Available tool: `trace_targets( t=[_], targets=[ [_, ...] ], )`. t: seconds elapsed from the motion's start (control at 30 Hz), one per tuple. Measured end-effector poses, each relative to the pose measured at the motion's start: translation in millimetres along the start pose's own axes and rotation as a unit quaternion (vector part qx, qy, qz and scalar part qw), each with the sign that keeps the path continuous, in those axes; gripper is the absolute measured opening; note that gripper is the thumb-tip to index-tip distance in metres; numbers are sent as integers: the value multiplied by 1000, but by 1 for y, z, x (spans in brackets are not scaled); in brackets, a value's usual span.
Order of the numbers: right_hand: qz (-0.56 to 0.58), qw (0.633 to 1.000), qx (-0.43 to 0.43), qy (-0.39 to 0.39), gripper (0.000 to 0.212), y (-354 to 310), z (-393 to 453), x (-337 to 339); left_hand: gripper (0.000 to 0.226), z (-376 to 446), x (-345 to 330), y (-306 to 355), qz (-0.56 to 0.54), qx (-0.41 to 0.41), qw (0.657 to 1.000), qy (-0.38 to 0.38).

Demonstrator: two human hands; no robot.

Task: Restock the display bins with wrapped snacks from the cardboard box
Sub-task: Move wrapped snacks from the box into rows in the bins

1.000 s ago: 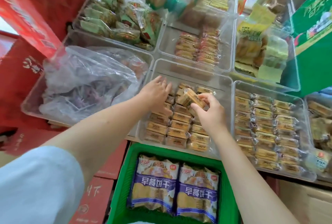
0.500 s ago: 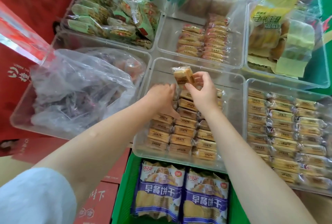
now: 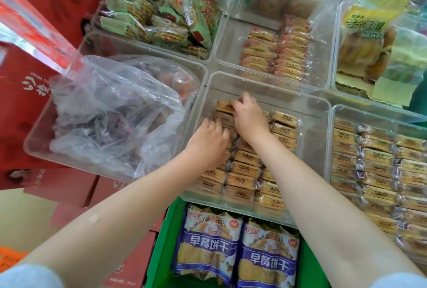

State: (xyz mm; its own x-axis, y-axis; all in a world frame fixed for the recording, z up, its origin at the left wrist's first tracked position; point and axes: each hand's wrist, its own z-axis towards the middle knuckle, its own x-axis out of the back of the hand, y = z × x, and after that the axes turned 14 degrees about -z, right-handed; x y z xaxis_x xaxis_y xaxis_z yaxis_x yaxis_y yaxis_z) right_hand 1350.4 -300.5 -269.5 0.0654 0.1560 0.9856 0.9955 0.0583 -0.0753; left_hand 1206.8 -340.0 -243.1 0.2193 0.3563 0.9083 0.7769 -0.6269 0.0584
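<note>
Wrapped snack (image 3: 225, 105) — right hand (image 3: 250, 119), clear bin (image 3: 323, 112)

The right hand (image 3: 250, 118), which had been holding a wrapped snack (image 3: 225, 105) up above the rows, came down and set it at the far end of the left row in the clear bin (image 3: 323, 149). The left hand (image 3: 209, 140) stayed pressed on the packets.

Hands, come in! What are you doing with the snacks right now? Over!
Right hand setting a wrapped snack at the far end of the left row, middle clear bin. Left hand resting on that row. Nothing in the way.
</note>
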Motion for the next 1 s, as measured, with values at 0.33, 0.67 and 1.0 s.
trace_targets(
  t=[0.33,0.67,1.0],
  targets=[
    [-77,991,30,-101,55,-2,-52,46,53,-11,22,6,-93,2,996,-5],
    [184,958,-222,1,22,38,-278,95,31,-72,55,120,-385,-82,919,30],
    [209,887,-364,191,24,150,-469,157,30,-137,90,332,-399,-225,888,-43]
  ],
)
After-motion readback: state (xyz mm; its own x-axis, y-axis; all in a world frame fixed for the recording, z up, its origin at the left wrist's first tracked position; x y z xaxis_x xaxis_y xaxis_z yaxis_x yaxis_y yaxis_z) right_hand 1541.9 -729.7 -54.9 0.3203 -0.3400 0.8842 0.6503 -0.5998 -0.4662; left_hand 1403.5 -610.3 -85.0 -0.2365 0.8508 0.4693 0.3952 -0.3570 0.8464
